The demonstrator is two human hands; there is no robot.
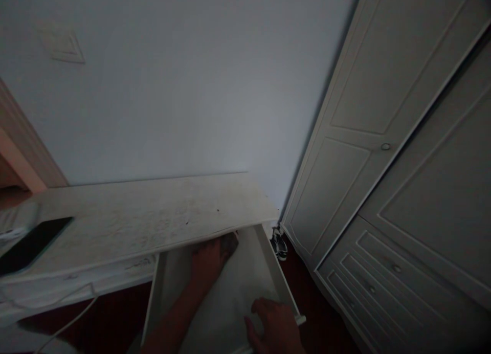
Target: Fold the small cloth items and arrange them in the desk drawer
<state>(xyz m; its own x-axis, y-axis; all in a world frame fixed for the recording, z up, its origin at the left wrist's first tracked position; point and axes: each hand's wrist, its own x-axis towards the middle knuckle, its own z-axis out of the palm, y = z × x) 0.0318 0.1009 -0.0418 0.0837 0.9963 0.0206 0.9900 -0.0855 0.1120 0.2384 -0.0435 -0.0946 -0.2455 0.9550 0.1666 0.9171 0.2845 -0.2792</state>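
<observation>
A white drawer (218,297) is pulled out from under a tabletop. My left hand (207,262) reaches to its back, fingers curled and partly hidden by the tabletop's edge. It is closed against a dark rounded thing (229,245), whose kind I cannot make out in the dim light. Over the drawer's front right corner is my right hand (275,324), thumb and fingers apart and bent, holding nothing. Whether its palm touches the drawer's front edge is hidden.
On the worn white tabletop (153,211) lies a dark phone (34,244) at the left. A white cable (72,315) hangs below it. Dark shoes (279,244) stand on the floor beside the drawer. A white wardrobe (345,180) fills the right side.
</observation>
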